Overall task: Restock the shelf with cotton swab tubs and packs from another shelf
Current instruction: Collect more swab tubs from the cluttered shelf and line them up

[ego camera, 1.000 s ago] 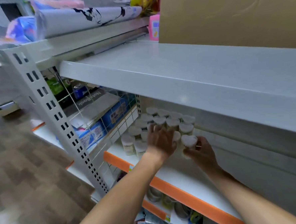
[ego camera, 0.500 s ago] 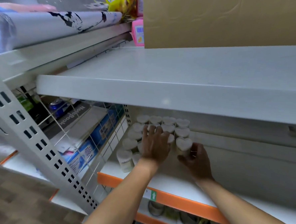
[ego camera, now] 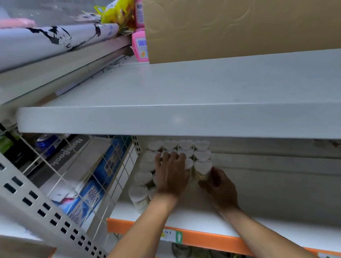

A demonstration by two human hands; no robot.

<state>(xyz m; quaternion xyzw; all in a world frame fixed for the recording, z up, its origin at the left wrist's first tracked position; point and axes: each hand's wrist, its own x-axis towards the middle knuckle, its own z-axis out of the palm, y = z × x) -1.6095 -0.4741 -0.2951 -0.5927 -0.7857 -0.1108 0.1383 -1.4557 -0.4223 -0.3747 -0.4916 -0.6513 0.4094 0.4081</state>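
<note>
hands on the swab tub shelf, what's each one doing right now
Left hand: open, fingers spread over the heart-lidded tubs.
Right hand: fingers curled round the front right tub.

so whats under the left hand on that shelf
The left hand lies flat over heart-lidded cotton swab tubs; those beneath it are covered. The right hand grips the end tub.

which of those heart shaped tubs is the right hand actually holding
The heart-lidded tub at the front right corner of the cluster. The right hand curls round its base; the left hand lies on top of the tubs beside it.
</note>
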